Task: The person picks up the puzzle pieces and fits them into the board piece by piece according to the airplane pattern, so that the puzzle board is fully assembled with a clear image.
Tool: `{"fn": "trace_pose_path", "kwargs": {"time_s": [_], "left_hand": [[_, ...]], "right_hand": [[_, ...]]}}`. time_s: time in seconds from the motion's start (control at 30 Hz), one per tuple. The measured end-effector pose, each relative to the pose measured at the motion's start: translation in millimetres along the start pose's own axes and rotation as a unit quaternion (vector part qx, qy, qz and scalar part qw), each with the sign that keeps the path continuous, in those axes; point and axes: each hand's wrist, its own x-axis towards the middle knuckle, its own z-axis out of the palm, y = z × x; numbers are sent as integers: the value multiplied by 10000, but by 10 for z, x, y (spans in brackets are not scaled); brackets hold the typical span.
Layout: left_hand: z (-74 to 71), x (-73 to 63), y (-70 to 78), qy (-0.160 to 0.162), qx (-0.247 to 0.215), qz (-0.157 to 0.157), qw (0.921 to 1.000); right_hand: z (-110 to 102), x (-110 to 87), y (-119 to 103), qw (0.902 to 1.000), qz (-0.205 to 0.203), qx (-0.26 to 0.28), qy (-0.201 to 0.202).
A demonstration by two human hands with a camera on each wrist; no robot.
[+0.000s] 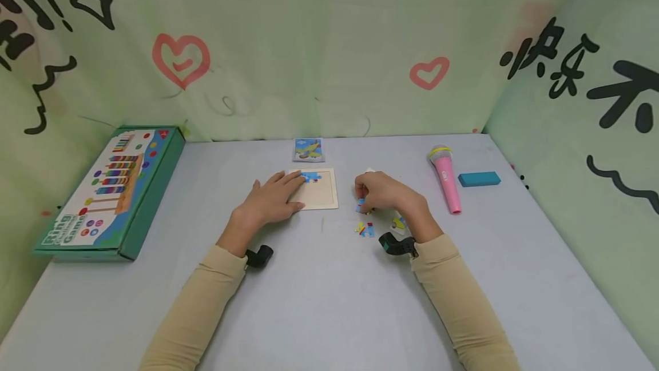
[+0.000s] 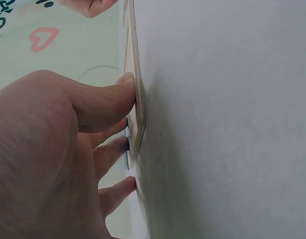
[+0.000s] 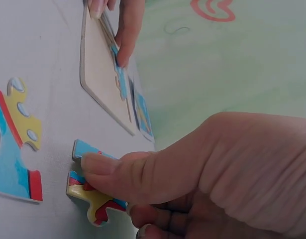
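My left hand [image 1: 270, 199] rests on the left side of a pale wooden puzzle board [image 1: 320, 198], its fingers stretched out and the thumb at the near edge. Blue puzzle pieces [image 1: 313, 176] lie along the board's far edge, partly covered by the fingertips. To the right of the board, my right hand [image 1: 387, 192] pinches a blue, yellow and red puzzle piece [image 3: 97, 198], thumb on top and other fingers curled below. A loose puzzle piece [image 1: 365, 230] lies on the table nearer to me, and another piece [image 1: 399, 223] lies beside the right wrist.
A picture card [image 1: 309, 150] with an airplane lies behind the board. At right are a pink microphone [image 1: 447, 181] and a blue block [image 1: 479, 179]. A large green toy box [image 1: 110, 194] occupies the table's left side. Fabric walls stand behind and at the sides.
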Motion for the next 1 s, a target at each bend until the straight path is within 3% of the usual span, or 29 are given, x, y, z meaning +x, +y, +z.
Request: {"fn": "trace_pose_path", "kwargs": {"time_s": [0.23,0.5,0.73,0.87,1.0], "left_hand": [[8,4,-17,-36,167,19,9999],[-6,5,-5,-65,150,13,9999],[-8,7,-8,-51,165,-51,9998],[-2,13,-13,-44,167,-58,9998],[0,15,-11,-17,174,-35,9998]], "right_hand": [[-67,-13,-43,9990,-140,405,-156],[-104,80,-176,9920,-383,980,702],[-10,255,-200,9726,-238,1714,1555],[57,365,-198,9570,-140,2310,1751],[140,496,-181,9480,-19,2609,1822]]}}
